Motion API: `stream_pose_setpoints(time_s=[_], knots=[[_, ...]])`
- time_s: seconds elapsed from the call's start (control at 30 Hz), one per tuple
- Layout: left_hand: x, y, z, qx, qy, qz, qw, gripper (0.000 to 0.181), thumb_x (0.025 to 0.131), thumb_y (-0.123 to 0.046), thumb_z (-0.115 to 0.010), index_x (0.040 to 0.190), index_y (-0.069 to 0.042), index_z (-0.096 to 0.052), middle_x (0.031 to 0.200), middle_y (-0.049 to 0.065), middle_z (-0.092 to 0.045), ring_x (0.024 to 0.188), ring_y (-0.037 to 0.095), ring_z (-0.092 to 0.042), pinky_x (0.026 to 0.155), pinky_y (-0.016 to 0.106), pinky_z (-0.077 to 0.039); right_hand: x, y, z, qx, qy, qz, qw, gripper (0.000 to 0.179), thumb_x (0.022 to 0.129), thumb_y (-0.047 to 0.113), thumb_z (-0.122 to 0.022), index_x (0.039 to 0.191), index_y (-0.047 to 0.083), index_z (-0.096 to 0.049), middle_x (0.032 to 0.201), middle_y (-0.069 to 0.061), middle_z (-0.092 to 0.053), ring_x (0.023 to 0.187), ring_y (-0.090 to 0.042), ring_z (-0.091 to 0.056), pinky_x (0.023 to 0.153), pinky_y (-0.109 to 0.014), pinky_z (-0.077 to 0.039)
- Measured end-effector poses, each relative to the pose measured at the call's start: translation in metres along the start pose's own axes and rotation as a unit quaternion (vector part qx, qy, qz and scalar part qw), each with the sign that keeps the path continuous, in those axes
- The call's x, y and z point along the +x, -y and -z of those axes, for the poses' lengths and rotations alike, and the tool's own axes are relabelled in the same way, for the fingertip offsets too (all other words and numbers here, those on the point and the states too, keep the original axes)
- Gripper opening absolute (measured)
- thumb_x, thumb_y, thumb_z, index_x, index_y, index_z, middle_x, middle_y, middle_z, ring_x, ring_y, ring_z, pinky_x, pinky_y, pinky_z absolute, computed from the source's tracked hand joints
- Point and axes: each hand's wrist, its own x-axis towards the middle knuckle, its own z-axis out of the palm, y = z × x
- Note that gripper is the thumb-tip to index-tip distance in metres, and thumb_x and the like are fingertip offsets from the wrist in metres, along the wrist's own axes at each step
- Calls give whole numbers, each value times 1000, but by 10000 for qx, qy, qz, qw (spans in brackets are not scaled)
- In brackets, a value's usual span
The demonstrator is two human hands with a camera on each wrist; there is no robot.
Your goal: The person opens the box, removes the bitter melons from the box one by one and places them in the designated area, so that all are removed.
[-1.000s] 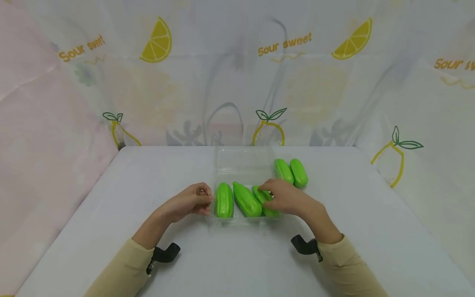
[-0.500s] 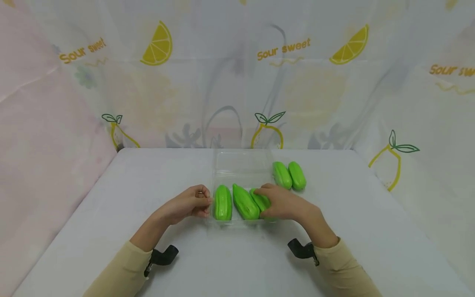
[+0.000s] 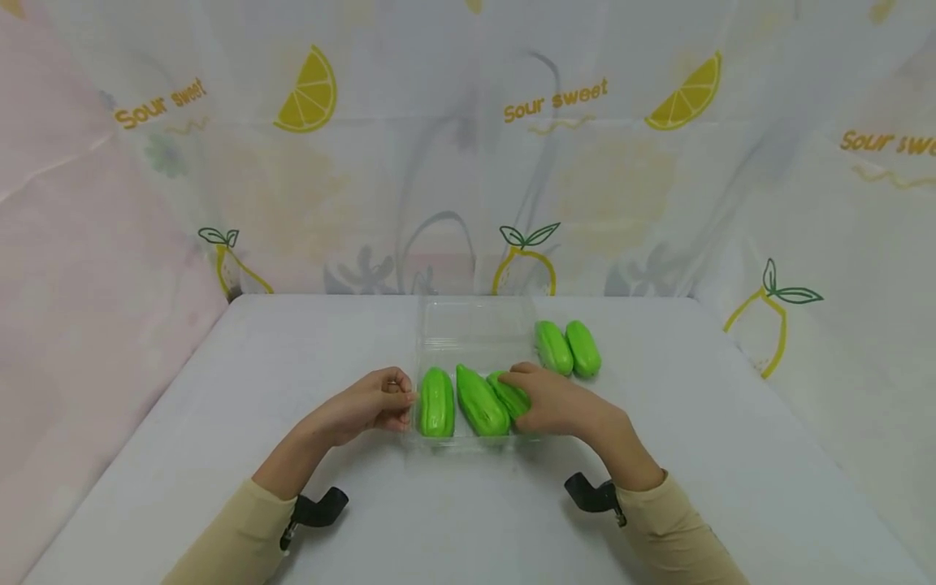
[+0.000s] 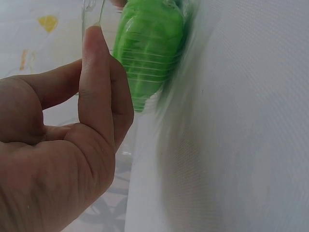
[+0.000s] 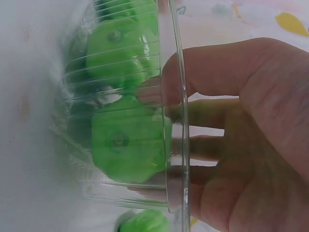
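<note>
A hinged clear plastic box (image 3: 468, 444) stands with its lid (image 3: 478, 318) tipped back. Inside lie three long, ridged, green papaya-like fruits: one upright at the left (image 3: 437, 404), a pointed one slanting in the middle (image 3: 483, 406), and one at the right (image 3: 509, 396), leaning against the middle one. My right hand (image 3: 559, 400) holds that right fruit, thumb near, fingers over the far side, partly hiding it. With thumb and curled fingers, my left hand (image 3: 373, 406) pinches the box's left rim (image 4: 91, 14). Through the ribbed wall, the right wrist view shows my fingers around the fruit (image 5: 128, 142).
Two more green fruits (image 3: 554, 348) (image 3: 583, 348) lie side by side on the white table (image 3: 241, 390), right of the lid. A printed cloth backdrop (image 3: 439, 162) rises behind the table. Black wrist mounts (image 3: 319, 509) (image 3: 588, 492) hang under both sleeves.
My right hand has settled lower over the right fruit and closed around it, and the fruit sits closer to the middle one. The left hand keeps its pinch on the rim.
</note>
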Motion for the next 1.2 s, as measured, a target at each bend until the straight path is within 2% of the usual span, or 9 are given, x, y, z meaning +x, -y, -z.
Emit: stream_pose_setpoints(time_s=[0.6,0.97,1.2], knots=[[-1,-1,0,43,-32,56,10000,19,101,-14,-57,106,-1,-44,78,3,-55,67,10,-63,62,20,-58,1,-3,1,22,-230,97,9997,65,78,5,-61,142,8,-52,142,-12,-53,117,-22,-56,95,-40,-49],[-1,0,0,16,23,0,10000,19,101,-15,-57,105,-2,-45,78,3,-56,67,10,-62,63,20,-57,1,-5,3,89,-275,54,9996,64,82,8,-62,144,8,-50,147,-13,-49,126,-27,-54,100,-43,-49],[-1,-1,0,23,5,-16,10000,17,101,-13,-55,105,-2,-44,77,3,-56,67,10,-62,63,20,-58,-1,-5,12,140,-334,101,9993,65,82,8,-60,146,10,-48,150,-14,-46,112,-24,-56,84,-36,-47]])
